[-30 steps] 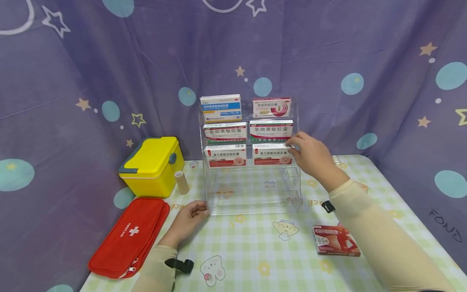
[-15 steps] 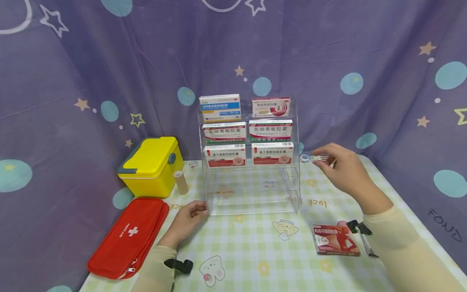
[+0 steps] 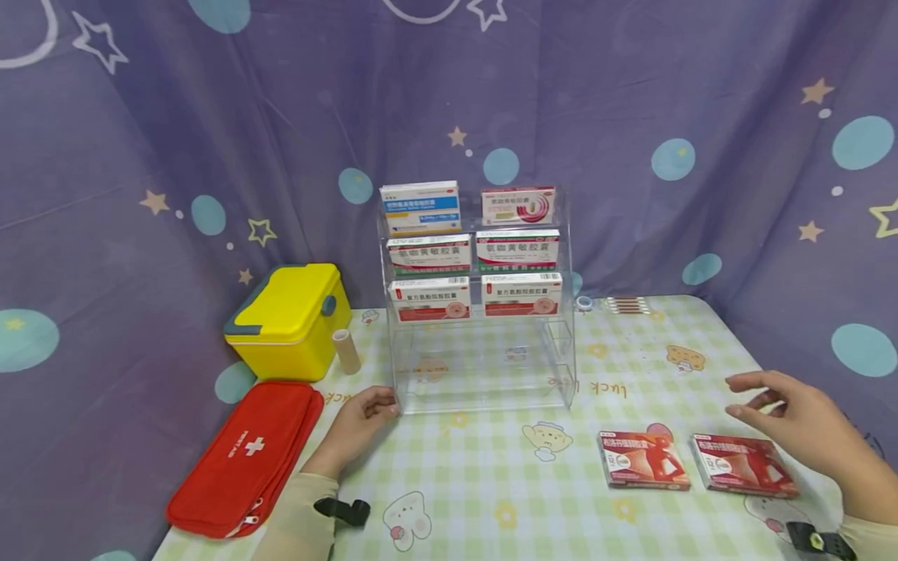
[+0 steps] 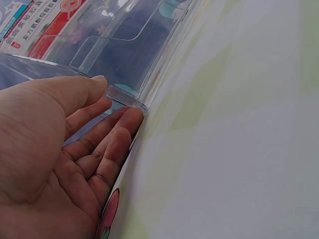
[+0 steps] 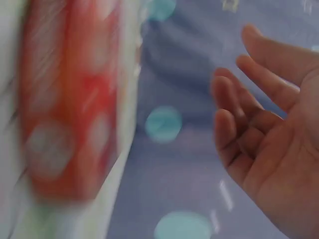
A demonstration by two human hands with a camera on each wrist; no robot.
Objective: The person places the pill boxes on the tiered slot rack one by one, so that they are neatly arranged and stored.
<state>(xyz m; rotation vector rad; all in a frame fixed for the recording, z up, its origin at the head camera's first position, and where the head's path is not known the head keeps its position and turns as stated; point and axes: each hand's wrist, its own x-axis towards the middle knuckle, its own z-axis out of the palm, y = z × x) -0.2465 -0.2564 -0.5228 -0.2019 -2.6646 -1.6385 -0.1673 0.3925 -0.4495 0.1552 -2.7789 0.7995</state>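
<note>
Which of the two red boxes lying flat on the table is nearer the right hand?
The right-hand red box, just below the open right hand; the other red box lies further left, toward the acrylic rack.

Head view. Left hand (image 3: 361, 421) rests on the table (image 3: 491, 499), fingertips touching the front left corner of the clear acrylic rack (image 3: 484, 366). Right hand (image 3: 800, 425) hovers near the table's right edge, fingers spread and relaxed, holding nothing, just above the right red box (image 3: 744, 464). A second red box (image 3: 644, 460) lies just beside it to the left, both near the front edge. The rack's three upper tiers each carry two medicine boxes; lower tier bare. Yellow case (image 3: 289, 318) at the back left corner, a small beige roll (image 3: 346, 351) upright beside it. Red first-aid pouch (image 3: 245, 456) along the left edge.
</note>
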